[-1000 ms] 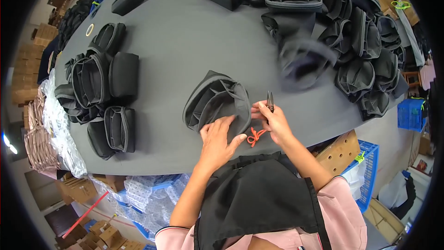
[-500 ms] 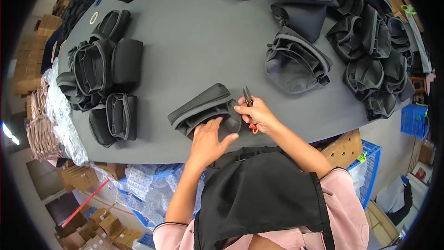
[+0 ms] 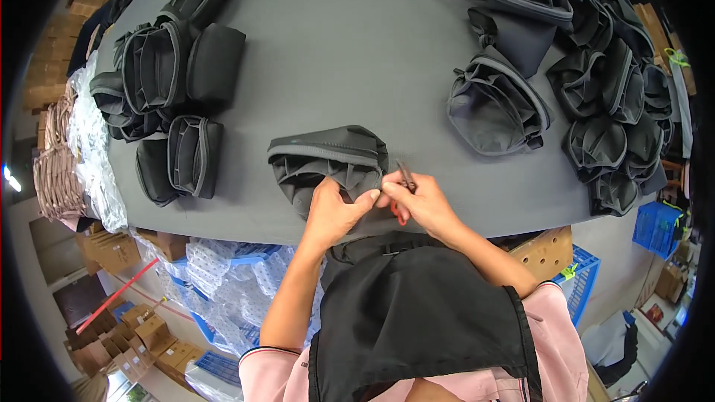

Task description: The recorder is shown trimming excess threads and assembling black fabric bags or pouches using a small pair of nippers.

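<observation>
Okay, work-piece is a black pouch on the grey table, at about 10 o'clock from where the hands meet, mouth facing roughly 6. Long axis runs near enough 9 to 3, with the 3 o'clock end by the fingertips. Left hand is nearer: it overlaps the pouch's near side, fingers down in the mouth and hidden, thumb out toward 2; can't tell if it's gripping fabric. Right hand sits just off the 3 o'clock end, wrapped round dark snips, blades toward 11, red-orange cord hanging below. Thumb and fingertips of the two hands all but meet; can't tell if there's a thread between. Second pouch, mouth up, at 2 o'clock, well apart; pouch pile beyond it, also toward 2; smaller pouch cluster at 10. Markings: none legible on the pouch, snips or apron. Cartons on the floor at 8 carry small pale labels, too small to read.
</observation>
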A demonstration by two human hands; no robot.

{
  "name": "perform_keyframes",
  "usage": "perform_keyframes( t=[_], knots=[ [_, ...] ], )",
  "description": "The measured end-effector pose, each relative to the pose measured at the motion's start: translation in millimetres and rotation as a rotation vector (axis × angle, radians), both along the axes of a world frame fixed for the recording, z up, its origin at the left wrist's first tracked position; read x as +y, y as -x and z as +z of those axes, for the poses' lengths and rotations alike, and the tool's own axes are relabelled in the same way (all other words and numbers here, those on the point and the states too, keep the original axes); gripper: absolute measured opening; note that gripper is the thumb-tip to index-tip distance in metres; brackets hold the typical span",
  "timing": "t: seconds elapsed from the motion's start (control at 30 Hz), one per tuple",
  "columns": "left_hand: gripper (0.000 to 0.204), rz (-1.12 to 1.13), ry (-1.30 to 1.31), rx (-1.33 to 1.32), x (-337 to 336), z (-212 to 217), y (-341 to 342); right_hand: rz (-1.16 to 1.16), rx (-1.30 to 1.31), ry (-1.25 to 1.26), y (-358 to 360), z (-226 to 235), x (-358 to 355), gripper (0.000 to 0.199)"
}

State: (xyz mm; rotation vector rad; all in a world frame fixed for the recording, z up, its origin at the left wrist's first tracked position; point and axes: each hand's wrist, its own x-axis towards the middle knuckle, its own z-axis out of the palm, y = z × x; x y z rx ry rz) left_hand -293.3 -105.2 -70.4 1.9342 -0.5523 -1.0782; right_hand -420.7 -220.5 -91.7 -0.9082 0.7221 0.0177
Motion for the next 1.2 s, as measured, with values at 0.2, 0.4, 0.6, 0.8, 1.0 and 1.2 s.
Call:
perform_keyframes(
  t=[0.2, 0.4, 0.6, 0.8, 1.0, 1.2],
  knots=[
    [0.035, 0.154, 0.109, 0.041, 3.9, 1.9, -5.8, 0.156, -0.001, 1.068, 18.9, 15.9, -7.5, 0.029],
    [0.033, 0.144, 0.173, 0.076, 5.2, -5.9, -2.9, 0.05, -0.066, 0.321, 15.8, 1.3, -6.4, 0.036],
    [0.034, 0.133, 0.189, 0.081, 3.3, -8.7, -0.7, 0.049, -0.116, 0.739, 9.2, -0.8, -6.5, 0.029],
    [0.035, 0.098, 0.124, 0.007, 1.0, -7.4, 0.1, 0.203, -0.003, 1.478, 9.4, 25.1, -10.6, 0.03],
    [0.034, 0.079, 0.037, -0.038, -2.7, -6.8, 1.4, 0.246, 0.009, 1.679, 9.6, 34.0, -10.1, 0.031],
    [0.034, 0.112, 0.101, -0.005, -4.1, -9.1, 3.4, 0.252, 0.016, 1.68, 10.7, 35.0, -7.7, 0.032]
  ],
)
